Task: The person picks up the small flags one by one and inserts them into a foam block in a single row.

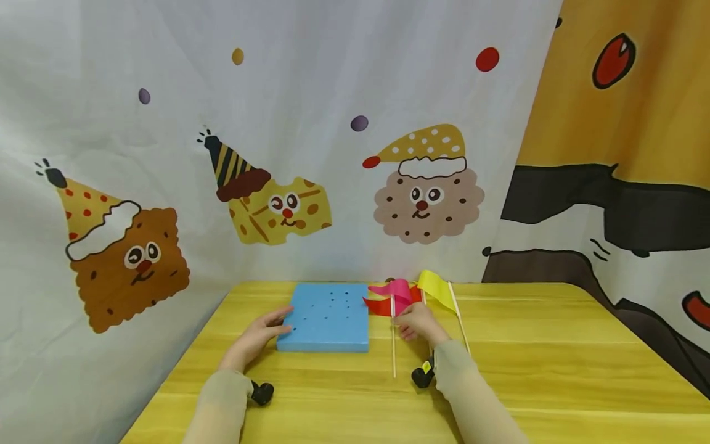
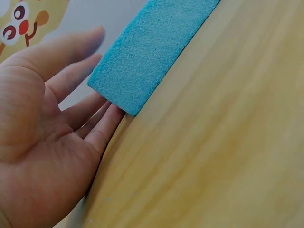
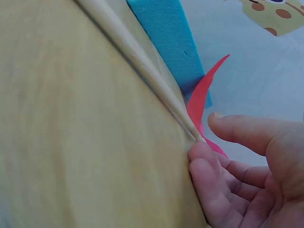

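A blue foam block [image 1: 327, 336] with several small holes in its top lies flat on the table. My left hand [image 1: 251, 342] rests at its left side, thumb and fingers spread; in the left wrist view the fingertips reach the end of the foam [image 2: 152, 52]. My right hand [image 1: 421, 322] is at the stick of a pink flag [image 1: 402, 293]. The right wrist view has its loosely bent fingers touching the wooden stick [image 3: 142, 61], with the thumb raised apart from it. Partly behind the pink flag lies a red flag [image 1: 378, 306]. A yellow flag [image 1: 439, 290] is just beyond the right hand.
The wooden table [image 1: 554, 364] ends at the back against a white cloth [image 1: 310, 74] printed with cartoon snacks. A yellow and black patterned cloth [image 1: 638, 129] hangs at the right. Black wrist cameras [image 1: 262, 393] are worn on both wrists.
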Demonstrator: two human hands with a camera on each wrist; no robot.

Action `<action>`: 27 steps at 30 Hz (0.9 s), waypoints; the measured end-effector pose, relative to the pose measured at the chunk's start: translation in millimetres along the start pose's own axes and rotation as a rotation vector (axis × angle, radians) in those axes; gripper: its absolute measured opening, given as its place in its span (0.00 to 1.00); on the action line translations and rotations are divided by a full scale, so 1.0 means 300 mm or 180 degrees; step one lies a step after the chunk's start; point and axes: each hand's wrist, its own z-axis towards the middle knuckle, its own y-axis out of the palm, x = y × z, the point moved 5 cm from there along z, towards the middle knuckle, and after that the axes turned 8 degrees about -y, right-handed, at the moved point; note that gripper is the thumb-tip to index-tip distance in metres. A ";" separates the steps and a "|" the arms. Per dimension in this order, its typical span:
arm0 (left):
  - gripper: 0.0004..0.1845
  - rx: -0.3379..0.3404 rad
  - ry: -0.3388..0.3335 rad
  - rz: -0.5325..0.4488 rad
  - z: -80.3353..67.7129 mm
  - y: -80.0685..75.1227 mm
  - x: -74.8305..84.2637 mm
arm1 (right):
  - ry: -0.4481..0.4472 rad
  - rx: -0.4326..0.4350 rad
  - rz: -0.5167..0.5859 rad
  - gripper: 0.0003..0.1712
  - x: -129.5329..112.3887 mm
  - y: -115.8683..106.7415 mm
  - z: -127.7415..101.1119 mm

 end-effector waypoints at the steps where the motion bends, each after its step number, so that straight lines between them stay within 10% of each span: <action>1: 0.34 -0.0008 0.0000 0.0023 0.001 0.002 -0.002 | -0.0005 0.0016 -0.0041 0.12 0.004 0.001 0.002; 15: 0.30 -0.0033 0.0009 0.0198 0.028 0.013 0.010 | -0.0269 0.0186 -0.0599 0.28 0.012 0.002 -0.008; 27: 0.30 0.0047 -0.0119 0.0020 0.017 0.013 -0.006 | -0.0299 0.0166 -0.0522 0.21 0.006 -0.003 0.007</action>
